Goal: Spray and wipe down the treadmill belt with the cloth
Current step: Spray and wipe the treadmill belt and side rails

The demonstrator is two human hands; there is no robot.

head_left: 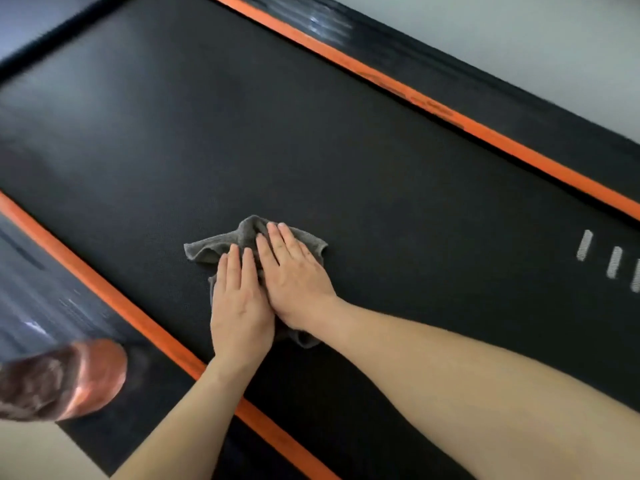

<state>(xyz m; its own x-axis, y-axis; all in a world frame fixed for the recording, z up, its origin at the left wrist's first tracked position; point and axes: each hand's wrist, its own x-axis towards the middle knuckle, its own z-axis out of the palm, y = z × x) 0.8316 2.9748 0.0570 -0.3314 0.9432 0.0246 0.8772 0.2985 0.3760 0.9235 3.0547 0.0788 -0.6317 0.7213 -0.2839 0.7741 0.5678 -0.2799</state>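
Black textured treadmill belt (346, 161) is seen running diagonally from the upper left of the frame to the lower right, and most of the picture is filled by it. A crumpled grey cloth (214, 247) is laid on the belt a little below and left of the frame's centre, and is pressed down onto it by both hands. The left hand (240, 306) is placed on the cloth's near left part, its fingers straight and close together. The right hand (296, 282) is laid just beside it and touching it, fingers likewise straight and reaching the cloth's far fold. Nothing is gripped or pinched by either hand. Loose parts of the cloth are left showing left of the left fingertips, beyond the right hand and below the right wrist. The belt is bordered along its upper right side by a far orange stripe (519, 150) and along its lower left side by a near orange stripe (104, 289), which is crossed by the left forearm. Beyond the far stripe a black ribbed side rail (485, 98) is seen. Wide bare belt lies open toward the upper left and toward the right, where short white dashes (585, 245) are printed near the frame's right edge. A blurred orange-brown object (86, 379) is seen at the lower left, outside the near stripe; what it is cannot be told. Pale grey floor (554, 46) is shown at the upper right.
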